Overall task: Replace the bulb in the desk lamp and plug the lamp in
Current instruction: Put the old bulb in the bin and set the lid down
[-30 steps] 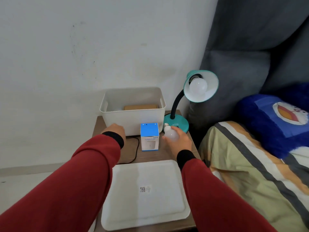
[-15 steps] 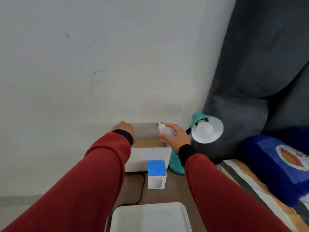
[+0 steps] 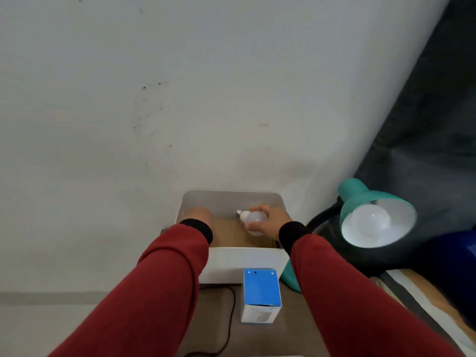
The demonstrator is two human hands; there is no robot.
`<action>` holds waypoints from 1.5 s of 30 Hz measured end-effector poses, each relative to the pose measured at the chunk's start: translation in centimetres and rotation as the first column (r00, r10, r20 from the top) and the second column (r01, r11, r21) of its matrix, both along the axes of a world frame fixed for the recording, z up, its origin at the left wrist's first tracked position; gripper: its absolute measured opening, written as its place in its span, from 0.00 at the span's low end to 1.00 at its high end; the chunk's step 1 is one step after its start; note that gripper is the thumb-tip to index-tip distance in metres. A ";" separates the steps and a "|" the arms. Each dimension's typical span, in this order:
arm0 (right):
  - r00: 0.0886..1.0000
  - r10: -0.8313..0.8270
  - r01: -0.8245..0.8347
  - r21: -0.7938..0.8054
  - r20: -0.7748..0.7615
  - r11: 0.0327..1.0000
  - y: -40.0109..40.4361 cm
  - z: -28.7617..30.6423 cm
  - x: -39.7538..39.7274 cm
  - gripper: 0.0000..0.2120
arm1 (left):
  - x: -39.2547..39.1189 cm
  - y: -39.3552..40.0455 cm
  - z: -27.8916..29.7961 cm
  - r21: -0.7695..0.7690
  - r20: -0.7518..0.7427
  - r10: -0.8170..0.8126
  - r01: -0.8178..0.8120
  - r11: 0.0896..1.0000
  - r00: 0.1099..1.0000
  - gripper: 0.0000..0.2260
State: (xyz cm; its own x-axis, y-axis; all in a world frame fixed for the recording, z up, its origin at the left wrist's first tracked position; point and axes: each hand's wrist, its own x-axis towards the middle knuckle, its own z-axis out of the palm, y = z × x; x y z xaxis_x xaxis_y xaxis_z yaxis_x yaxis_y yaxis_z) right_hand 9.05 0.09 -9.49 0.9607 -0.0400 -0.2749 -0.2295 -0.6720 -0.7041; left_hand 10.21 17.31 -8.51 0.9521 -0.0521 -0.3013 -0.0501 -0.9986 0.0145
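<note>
My right hand [image 3: 273,220] grips a loose white bulb [image 3: 253,221], metal base pointing left, held over the inside of the white storage bin [image 3: 244,264]. My left hand [image 3: 197,214] reaches over the bin's left rim; its fingers are hidden, and I cannot tell what they touch. To the right stands the teal desk lamp [image 3: 360,199], its shade facing me with a white bulb [image 3: 371,222] fitted in it. A blue and white bulb box [image 3: 261,295] stands upright in front of the bin. The lamp's black cord [image 3: 231,318] trails across the table.
A brown cardboard piece [image 3: 231,235] lies inside the bin. The bin sits on a brown bedside table [image 3: 296,328] against a white wall. Dark curtain [image 3: 425,150] hangs at the right, with bedding [image 3: 417,297] below it.
The view has tilted up and moved closer. My right hand lifted the loose bulb from the table beside the lamp base and carried it left into the bin. My left hand moved over the bin's rim.
</note>
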 end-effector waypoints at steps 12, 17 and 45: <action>0.976 0.168 -0.199 -0.265 -0.138 0.943 0.7 -1.4 1.1 0.28 | 0.4 -0.2 -1.3 0.007 -0.039 0.024 -0.024 1.000 0.999 0.14; 0.953 0.262 -0.301 -0.523 -0.150 0.797 1.0 0.1 0.8 0.25 | 0.0 -0.5 -0.1 0.029 -0.016 0.003 -0.002 1.000 1.000 0.13; 0.960 0.265 -0.240 -0.744 -0.087 0.624 0.2 5.9 -22.4 0.20 | -21.6 3.2 3.7 -0.045 0.145 0.040 -0.034 0.998 0.989 0.15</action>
